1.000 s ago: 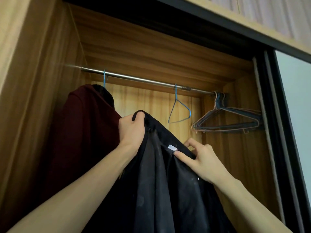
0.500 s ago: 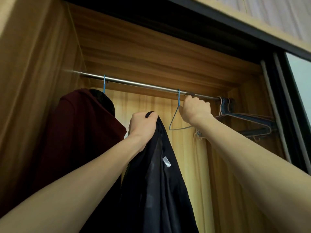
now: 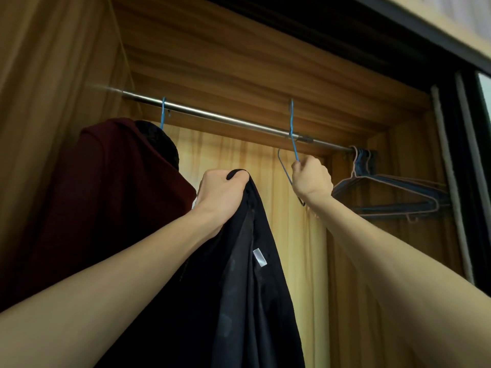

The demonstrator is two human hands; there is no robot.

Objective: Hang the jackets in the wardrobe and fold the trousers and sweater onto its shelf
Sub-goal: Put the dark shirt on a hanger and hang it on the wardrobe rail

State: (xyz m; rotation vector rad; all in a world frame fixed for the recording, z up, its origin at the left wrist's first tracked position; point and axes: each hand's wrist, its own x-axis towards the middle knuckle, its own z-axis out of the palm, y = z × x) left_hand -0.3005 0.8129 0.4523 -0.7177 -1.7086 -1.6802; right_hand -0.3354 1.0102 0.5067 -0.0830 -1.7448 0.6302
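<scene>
— What's below the wardrobe rail (image 3: pixel 225 118)?
— A maroon jacket (image 3: pixel 106 197) hangs under its left end. Beneath the middle, the left hand (image 3: pixel 221 193) clutches a black jacket (image 3: pixel 239 301) bunched at its top.
— And the right hand (image 3: pixel 312 177)?
— Curled around a blue wire hanger (image 3: pixel 292 134) hooked on the rail; spare hangers (image 3: pixel 393 192) cluster under its right end.

Both arms reach upward, the left hand (image 3: pixel 221 193) fisted, the right hand (image 3: pixel 311 179) fisted higher, both gripping.
</scene>
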